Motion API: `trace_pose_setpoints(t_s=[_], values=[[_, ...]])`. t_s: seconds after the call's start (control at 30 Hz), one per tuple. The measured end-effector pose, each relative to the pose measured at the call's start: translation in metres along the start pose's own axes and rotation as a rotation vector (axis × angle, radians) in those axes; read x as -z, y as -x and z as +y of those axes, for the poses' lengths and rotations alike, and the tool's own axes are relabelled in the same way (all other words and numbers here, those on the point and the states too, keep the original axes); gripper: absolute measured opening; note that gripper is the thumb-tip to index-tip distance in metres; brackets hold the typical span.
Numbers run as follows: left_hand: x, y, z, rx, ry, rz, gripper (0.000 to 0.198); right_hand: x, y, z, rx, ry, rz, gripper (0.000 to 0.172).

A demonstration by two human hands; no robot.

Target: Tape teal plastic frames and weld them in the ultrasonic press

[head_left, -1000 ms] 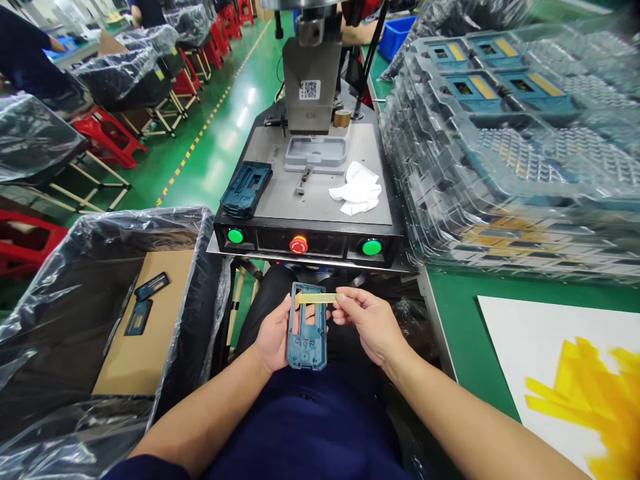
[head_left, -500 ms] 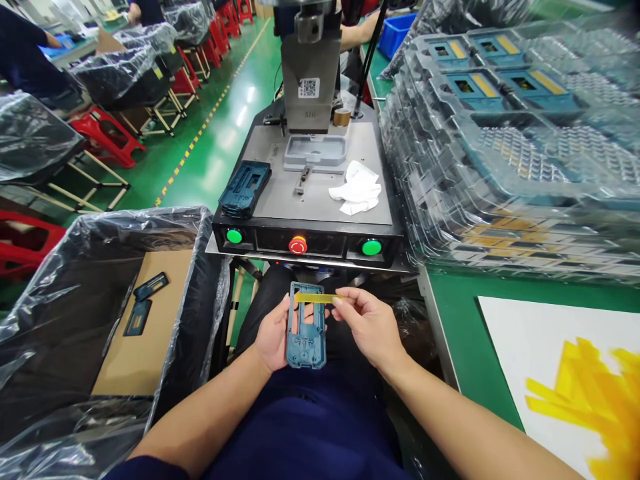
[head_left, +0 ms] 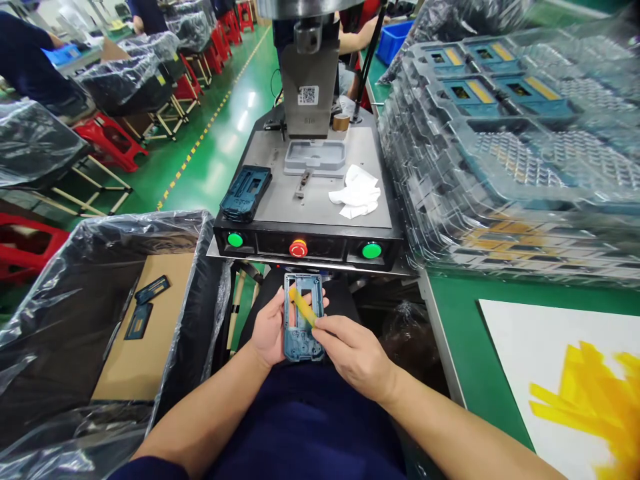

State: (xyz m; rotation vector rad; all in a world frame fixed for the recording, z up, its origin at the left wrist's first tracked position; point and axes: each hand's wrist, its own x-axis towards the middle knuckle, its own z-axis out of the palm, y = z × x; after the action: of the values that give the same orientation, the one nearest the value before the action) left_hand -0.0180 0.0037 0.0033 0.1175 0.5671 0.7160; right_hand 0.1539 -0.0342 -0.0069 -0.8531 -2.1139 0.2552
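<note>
A dark blue plastic housing (head_left: pixel 303 340) with window cut-outs lies in my left hand (head_left: pixel 269 328), whose fingers wrap behind it. My right hand (head_left: pixel 357 353) pinches the lower end of a yellow strip (head_left: pixel 303 307), which slants across the upper half of the housing, its other end near the left rim. Whether the strip touches the housing cannot be told. Ahead, several similar housings (head_left: pixel 245 193) are stacked at the left of the press plate (head_left: pixel 280 203), near a grey fixture (head_left: pixel 316 157) and a white cloth (head_left: pixel 355 192).
The press head (head_left: pixel 309 87) hangs above the fixture. Two green buttons and a red one (head_left: pixel 298 249) line the front edge. Stacked clear trays (head_left: pixel 430 153) and a pile of yellow strips (head_left: pixel 585 393) are right; a lined bin (head_left: pixel 195 267) is left. People work behind.
The yellow strip has turned from level to slanting, as my right hand moved down and left. The housing has risen slightly in my left hand.
</note>
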Motion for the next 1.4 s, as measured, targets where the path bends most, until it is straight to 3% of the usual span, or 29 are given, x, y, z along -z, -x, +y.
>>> trace_pose_setpoints(t_s=[0.2,0.33,0.63,0.87,1.07,1.23,1.4], values=[[0.004,-0.002,-0.001,-0.100,0.014,-0.031,0.053,-0.002,-0.001,-0.001,0.039,0.047,-0.001,0.020],[0.004,-0.002,0.000,-0.095,-0.002,-0.021,0.054,-0.004,0.001,0.000,0.028,0.026,0.007,0.020],[-0.001,-0.002,-0.001,-0.045,-0.035,0.002,0.061,-0.003,-0.003,-0.004,-0.211,-0.104,0.087,0.019],[0.002,-0.007,-0.012,-0.088,0.005,-0.050,0.049,0.006,-0.010,-0.004,-0.310,-0.126,0.173,0.020],[0.002,-0.008,-0.018,-0.015,0.033,-0.064,0.053,0.006,-0.007,-0.002,-0.108,-0.064,0.186,0.029],[-0.006,-0.007,-0.017,0.001,0.011,0.037,0.060,0.008,-0.004,-0.005,0.109,-0.034,0.116,0.027],[-0.008,-0.007,-0.018,0.024,0.008,0.045,0.061,0.013,-0.011,-0.009,0.168,0.051,0.073,0.025]])
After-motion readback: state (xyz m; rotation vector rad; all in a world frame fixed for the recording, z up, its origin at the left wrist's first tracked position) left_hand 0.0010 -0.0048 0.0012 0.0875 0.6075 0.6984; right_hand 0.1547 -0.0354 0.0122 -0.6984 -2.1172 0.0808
